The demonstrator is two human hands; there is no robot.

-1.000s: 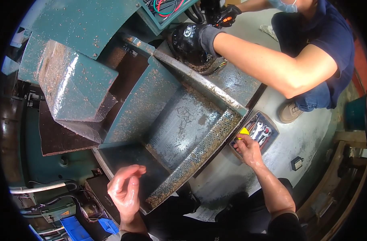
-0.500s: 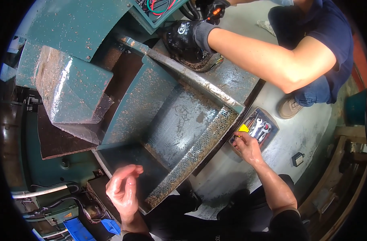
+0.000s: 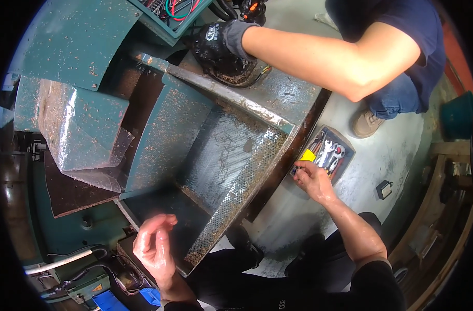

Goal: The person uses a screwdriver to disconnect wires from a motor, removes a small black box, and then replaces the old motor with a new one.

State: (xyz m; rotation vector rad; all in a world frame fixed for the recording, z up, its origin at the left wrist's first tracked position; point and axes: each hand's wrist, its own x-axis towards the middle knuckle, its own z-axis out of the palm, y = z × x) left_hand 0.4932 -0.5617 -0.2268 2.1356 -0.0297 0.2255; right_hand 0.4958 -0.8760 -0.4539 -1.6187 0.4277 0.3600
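My right hand (image 3: 315, 182) is closed in a pinch at the near left corner of a tool tray (image 3: 348, 161). Something small and dark shows at its fingertips, too small to name. Inside the tray lie wrenches (image 3: 327, 151) and a bright yellow piece (image 3: 308, 155). My left hand (image 3: 156, 250) hovers over the near left corner of a green metal trough (image 3: 182, 116) with a perforated plate (image 3: 221, 153). Its fingers are loosely bent, thumb apart, and it holds nothing. Both my hands look wet or oily.
A co-worker's black-gloved hand (image 3: 221, 49) rests at the far end of the trough, the arm reaching in from the right. A green box with coloured cables (image 3: 179, 10) stands at the back. A small black box (image 3: 384, 189) lies on the floor; blue bins (image 3: 109, 300) sit at lower left.
The whole view has shifted, so most of the scene sits farther left. My right hand stays at the tray's corner, its fingertips slightly turned. My left hand keeps nearly the same pose.
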